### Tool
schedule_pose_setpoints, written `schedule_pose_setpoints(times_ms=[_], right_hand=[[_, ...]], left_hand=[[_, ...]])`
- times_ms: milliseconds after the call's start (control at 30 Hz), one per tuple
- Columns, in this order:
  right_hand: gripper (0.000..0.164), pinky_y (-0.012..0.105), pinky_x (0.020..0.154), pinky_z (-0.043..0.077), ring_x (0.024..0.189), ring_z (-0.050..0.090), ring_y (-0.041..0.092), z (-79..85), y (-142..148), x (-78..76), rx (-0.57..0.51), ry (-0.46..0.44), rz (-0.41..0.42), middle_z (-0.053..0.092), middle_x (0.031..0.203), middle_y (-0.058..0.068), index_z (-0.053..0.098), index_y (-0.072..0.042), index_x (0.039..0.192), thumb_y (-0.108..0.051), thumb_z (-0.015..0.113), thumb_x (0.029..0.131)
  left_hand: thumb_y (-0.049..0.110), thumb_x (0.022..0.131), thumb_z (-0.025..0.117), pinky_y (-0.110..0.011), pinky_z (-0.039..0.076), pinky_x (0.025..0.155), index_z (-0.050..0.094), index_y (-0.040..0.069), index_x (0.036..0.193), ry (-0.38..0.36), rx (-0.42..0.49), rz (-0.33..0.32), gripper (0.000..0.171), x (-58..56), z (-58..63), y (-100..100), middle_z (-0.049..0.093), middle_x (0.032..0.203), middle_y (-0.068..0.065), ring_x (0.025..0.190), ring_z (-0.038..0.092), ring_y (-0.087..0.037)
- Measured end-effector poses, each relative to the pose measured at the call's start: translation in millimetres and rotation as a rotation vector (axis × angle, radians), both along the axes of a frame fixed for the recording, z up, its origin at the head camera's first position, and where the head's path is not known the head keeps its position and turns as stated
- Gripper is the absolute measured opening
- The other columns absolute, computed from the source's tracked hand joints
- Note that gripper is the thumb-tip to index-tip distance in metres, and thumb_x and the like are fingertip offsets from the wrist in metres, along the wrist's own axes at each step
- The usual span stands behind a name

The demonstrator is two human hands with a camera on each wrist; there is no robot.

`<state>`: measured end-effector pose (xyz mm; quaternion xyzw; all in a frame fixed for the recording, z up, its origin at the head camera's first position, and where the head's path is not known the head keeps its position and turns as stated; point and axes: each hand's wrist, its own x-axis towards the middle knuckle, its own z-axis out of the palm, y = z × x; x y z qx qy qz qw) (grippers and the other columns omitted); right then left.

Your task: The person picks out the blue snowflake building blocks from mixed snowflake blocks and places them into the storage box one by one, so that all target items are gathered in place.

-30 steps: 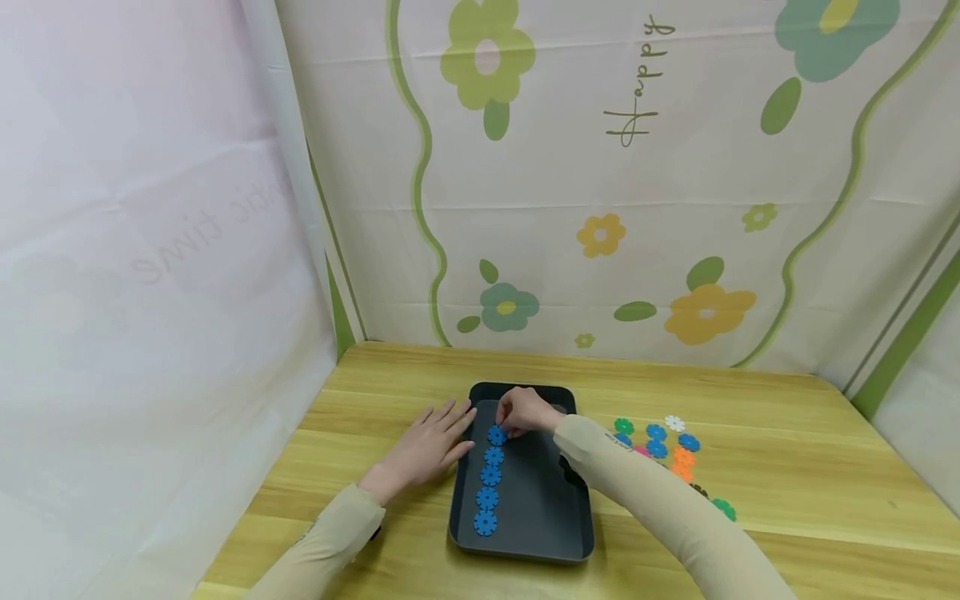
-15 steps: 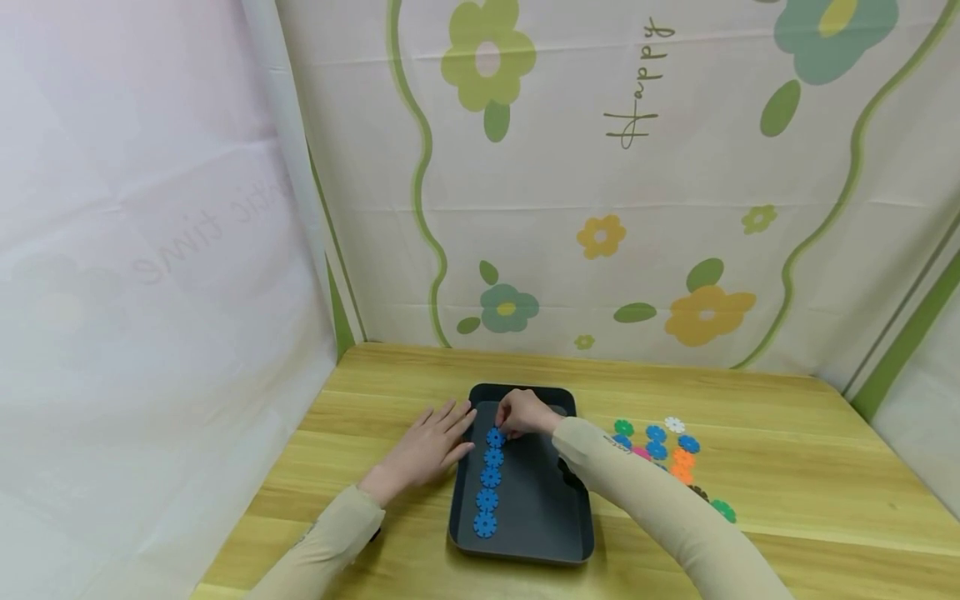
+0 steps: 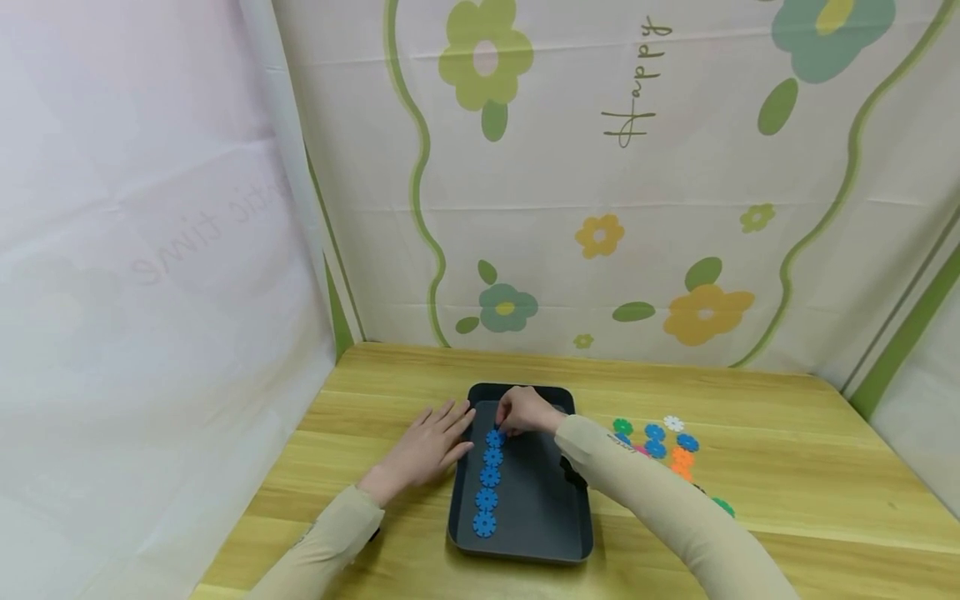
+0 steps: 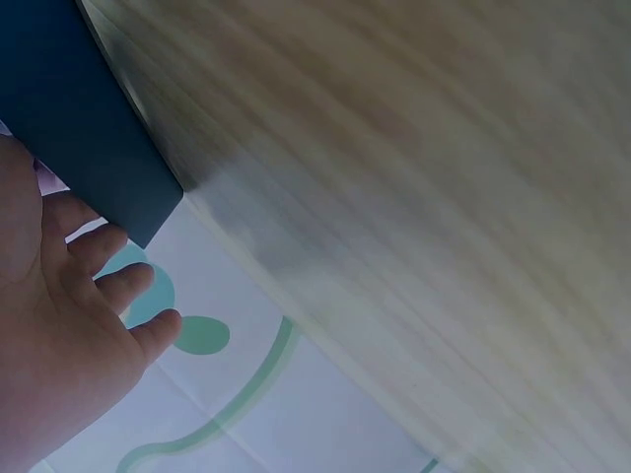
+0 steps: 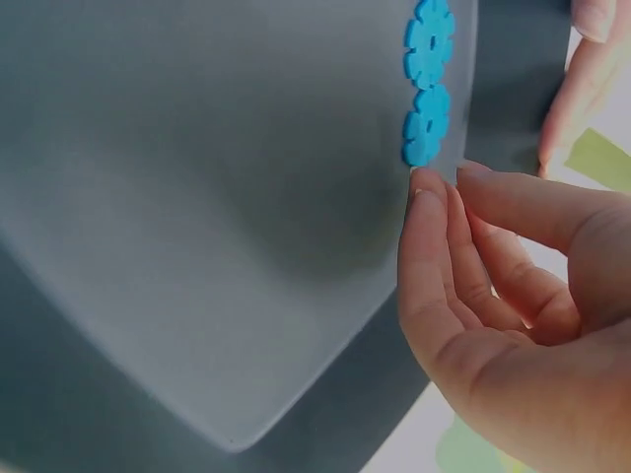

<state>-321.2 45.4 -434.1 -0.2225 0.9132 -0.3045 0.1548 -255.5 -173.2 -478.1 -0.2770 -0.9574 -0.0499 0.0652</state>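
Observation:
In the head view, a row of blue snowflake discs (image 3: 487,499) runs lengthwise along the left side of a dark grey tray (image 3: 551,546). My right hand (image 3: 525,410) reaches over the tray's far part, thumb and fingers bent together at the row's far end. In the right wrist view, these fingertips (image 5: 426,182) pinch at the edge of the end blue disc (image 5: 426,125). My left hand (image 3: 427,446) lies with spread fingers along the tray's left rim. From the left wrist, its fingers (image 4: 123,286) show beside the tray's dark outer wall (image 4: 89,118).
Right of the tray, loose discs lie on the wooden table (image 3: 810,467): blue ones (image 3: 655,448), orange ones (image 3: 682,461), a white one (image 3: 673,423) and green ones (image 3: 622,426). My right forearm (image 3: 660,500) covers part of them. A flower-printed curtain (image 3: 540,250) hangs behind the table.
Nearly nothing has moved. The right hand keeps its place at the row's far end, where the end disc has shifted very slightly toward me. The left hand stays put.

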Motion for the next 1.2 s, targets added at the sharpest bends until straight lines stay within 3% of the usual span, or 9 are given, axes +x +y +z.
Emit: schedule_pose_setpoints(times_ms=[233,500,633,767,833,967,1067,1200], right_hand=[[0.006,0.036,0.072,0.062,0.074,0.072,0.023,11.4,13,4.4,-0.041,-0.003,0.023,0.072,0.085,0.011,0.072,0.002,0.093,0.000,0.071,0.088],[0.008,0.028,0.070,0.061,0.074,0.071,0.017,22.7,48,11.9,-0.107,0.036,0.073,0.073,0.088,0.012,0.071,0.002,0.094,-0.002,0.070,0.088],[0.013,0.036,0.075,0.061,0.078,0.070,0.019,26.3,72,14.9,-0.165,0.022,0.076,0.072,0.092,0.015,0.069,0.005,0.099,-0.005,0.068,0.091],[0.014,0.048,0.079,0.060,0.081,0.070,0.027,31.1,95,17.6,-0.212,0.012,0.039,0.070,0.091,0.016,0.068,0.005,0.099,-0.007,0.066,0.092],[0.015,0.046,0.078,0.060,0.082,0.070,0.029,33.3,106,19.3,-0.213,0.020,0.025,0.069,0.091,0.017,0.068,0.005,0.100,-0.007,0.066,0.092],[0.015,0.036,0.074,0.060,0.078,0.068,0.020,33.8,129,23.1,-0.195,0.038,-0.023,0.070,0.093,0.016,0.068,0.004,0.102,-0.009,0.065,0.094],[0.015,0.037,0.073,0.060,0.076,0.066,0.014,32.0,144,26.8,-0.189,0.047,-0.058,0.070,0.093,0.015,0.068,0.003,0.102,-0.009,0.065,0.094],[0.016,0.040,0.075,0.061,0.081,0.069,0.025,26.3,162,31.9,-0.200,0.042,-0.106,0.069,0.093,0.015,0.067,0.005,0.102,-0.009,0.066,0.093]], left_hand=[[0.045,0.106,0.040,-0.057,0.034,0.117,0.037,0.013,0.155,-0.002,0.011,-0.004,0.059,-0.7,-1.2,0,0.034,0.162,-0.007,0.149,0.034,-0.033],[0.047,0.106,0.038,-0.057,0.032,0.118,0.034,0.015,0.156,-0.022,0.025,0.004,0.060,-1.5,-4.0,0,0.031,0.163,-0.006,0.151,0.031,-0.033],[0.047,0.106,0.039,-0.058,0.032,0.118,0.033,0.014,0.156,-0.021,0.024,0.001,0.060,-1.4,-4.2,-1,0.031,0.164,-0.006,0.151,0.030,-0.033],[0.045,0.106,0.040,-0.059,0.032,0.117,0.035,0.012,0.155,-0.013,0.032,-0.009,0.060,-1.5,-2.9,-1,0.032,0.163,-0.009,0.150,0.031,-0.034],[0.044,0.106,0.040,-0.059,0.032,0.117,0.035,0.012,0.155,-0.011,0.033,-0.010,0.059,-1.7,-2.6,-1,0.033,0.163,-0.009,0.150,0.032,-0.035],[0.045,0.106,0.040,-0.059,0.031,0.118,0.034,0.013,0.156,-0.025,0.024,-0.002,0.060,-1.9,-3.1,0,0.031,0.164,-0.008,0.151,0.030,-0.034],[0.047,0.106,0.039,-0.058,0.031,0.119,0.032,0.014,0.157,-0.030,0.016,0.005,0.061,-1.6,-3.6,0,0.029,0.164,-0.007,0.151,0.029,-0.033],[0.047,0.106,0.038,-0.058,0.031,0.119,0.032,0.015,0.157,-0.022,0.014,0.002,0.061,-0.2,-2.9,0,0.030,0.164,-0.007,0.151,0.030,-0.033]])
